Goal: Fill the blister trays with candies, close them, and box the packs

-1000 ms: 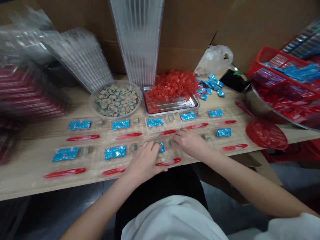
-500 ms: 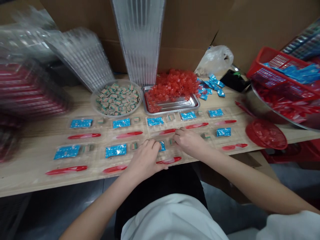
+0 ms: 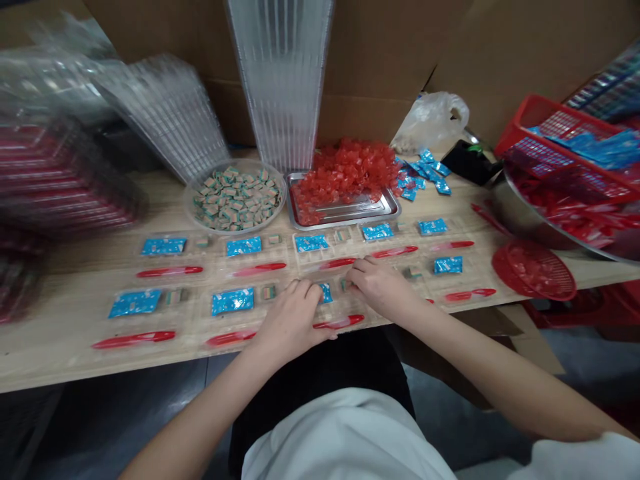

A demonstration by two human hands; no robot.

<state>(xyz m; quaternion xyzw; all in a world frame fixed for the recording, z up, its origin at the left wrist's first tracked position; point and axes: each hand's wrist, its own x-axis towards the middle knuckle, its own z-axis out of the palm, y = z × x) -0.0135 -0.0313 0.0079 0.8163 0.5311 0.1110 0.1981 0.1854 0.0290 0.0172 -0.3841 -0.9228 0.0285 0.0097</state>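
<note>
My left hand [image 3: 293,315] rests with curled fingers on a clear plastic tray [image 3: 280,303], beside a blue sachet [image 3: 325,293]. My right hand [image 3: 377,285] lies close by, its fingertips next to a small striped candy [image 3: 345,285] and just below a red plastic spoon [image 3: 336,264]. Another red spoon [image 3: 340,322] lies under the left hand's edge. Several clear trays stand in two rows on the wooden table [image 3: 75,300], each section holding a blue sachet, a striped candy or a red spoon. Nothing shows clearly inside either hand.
Behind the rows are a round bowl of striped candies [image 3: 235,223] and a steel tray [image 3: 345,217] heaped with red wrapped sweets. Stacked clear trays [image 3: 165,120] stand at the back left, and a red basket [image 3: 535,267] and steel bowl [image 3: 520,210] sit right.
Both hands stay in nearly the same place on the tray. The whole view has drifted slightly, with no object clearly taken or let go.
</note>
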